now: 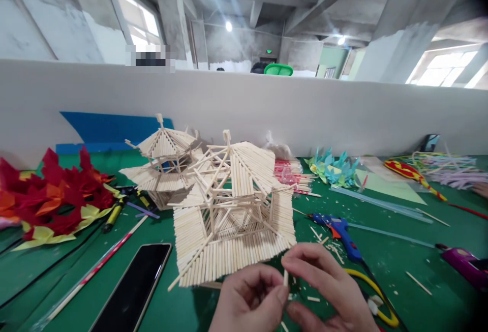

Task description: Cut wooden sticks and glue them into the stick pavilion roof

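Both hands meet at the bottom edge: left hand (pixel 249 301) curled, right hand (pixel 330 291) beside it, their fingers (pixel 301 266) pinching one short wooden stick (pixel 285 277) upright between them. Left lies a black phone (pixel 133 286) on the green counter (pixel 400 266); just beyond stands the stick pagoda (pixel 232 210); rightward, a blue glue gun (pixel 339 230).

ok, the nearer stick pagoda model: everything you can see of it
The nearer pagoda model is built of pale, thin wooden sticks laid side by side into two tiers of sloped roof panels, with an open lattice of struts between them and a short finial on top. It stands upright on the green table, overlapping a second, similar model behind it. Its front eave sits just above the left hand and right hand, which pinch a short stick between them.
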A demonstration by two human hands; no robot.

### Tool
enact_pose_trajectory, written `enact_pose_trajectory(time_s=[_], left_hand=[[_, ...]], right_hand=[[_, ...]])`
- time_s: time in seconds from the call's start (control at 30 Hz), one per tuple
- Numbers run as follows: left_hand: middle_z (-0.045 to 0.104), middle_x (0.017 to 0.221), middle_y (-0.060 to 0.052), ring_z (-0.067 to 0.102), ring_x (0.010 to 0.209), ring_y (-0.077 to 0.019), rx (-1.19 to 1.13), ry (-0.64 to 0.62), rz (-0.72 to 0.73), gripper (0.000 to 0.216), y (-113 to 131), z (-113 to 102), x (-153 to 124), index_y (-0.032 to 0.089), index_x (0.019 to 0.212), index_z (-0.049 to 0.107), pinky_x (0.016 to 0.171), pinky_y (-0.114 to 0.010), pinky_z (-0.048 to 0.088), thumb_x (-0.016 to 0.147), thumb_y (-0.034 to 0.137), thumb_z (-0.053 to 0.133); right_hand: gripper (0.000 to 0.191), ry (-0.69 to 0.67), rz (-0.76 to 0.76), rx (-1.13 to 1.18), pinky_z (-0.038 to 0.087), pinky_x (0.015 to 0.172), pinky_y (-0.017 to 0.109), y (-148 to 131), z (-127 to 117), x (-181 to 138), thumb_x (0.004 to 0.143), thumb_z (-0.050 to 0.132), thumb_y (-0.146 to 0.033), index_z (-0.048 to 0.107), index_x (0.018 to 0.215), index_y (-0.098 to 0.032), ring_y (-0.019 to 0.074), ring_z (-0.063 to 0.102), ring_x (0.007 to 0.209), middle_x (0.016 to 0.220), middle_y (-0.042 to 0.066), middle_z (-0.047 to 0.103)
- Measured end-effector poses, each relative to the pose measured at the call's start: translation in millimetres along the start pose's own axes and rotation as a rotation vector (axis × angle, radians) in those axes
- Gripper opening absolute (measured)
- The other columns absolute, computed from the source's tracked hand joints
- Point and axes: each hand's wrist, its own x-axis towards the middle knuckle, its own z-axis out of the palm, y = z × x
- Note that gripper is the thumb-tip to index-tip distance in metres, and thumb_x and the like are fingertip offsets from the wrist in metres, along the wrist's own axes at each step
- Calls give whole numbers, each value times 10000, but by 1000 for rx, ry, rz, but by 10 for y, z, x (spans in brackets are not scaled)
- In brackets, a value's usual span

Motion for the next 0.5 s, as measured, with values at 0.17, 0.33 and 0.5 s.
enact_pose_trajectory(time_s=[0.17, 0.33, 0.5], left_hand=[[478, 496, 61, 374, 433, -36, -382, 80, -97, 224, 264, 26, 110, 153, 604, 610, 457, -174, 316, 567, 318, 758], [477, 530, 55, 397, 481, -45, -503, 122, -52, 201, 527, 79, 171, 149, 565, 597, 475, -167, 349, 559, 261, 764], [465, 490, 68, 385, 459, -32, -525, 163, -46, 222, 649, 80, 275, 161, 588, 637, 488, -156, 365, 503, 291, 796]], right_hand=[[496, 16, -79, -98, 509, 745, 345, -46, -23, 348, 708, 669, -236, 502, 1163, -339, 209, 577, 876, 1046, 56, 532], [513, -45, -174, -164, 473, 813, 340, -77, -82, 580, 724, 650, -231, 456, 1192, -315, 203, 508, 984, 1111, 52, 476], [383, -59, -117, -118, 439, 871, 329, -37, -100, 820, 736, 627, -215, 537, 1103, -277, 200, 460, 1057, 1139, 47, 448]])
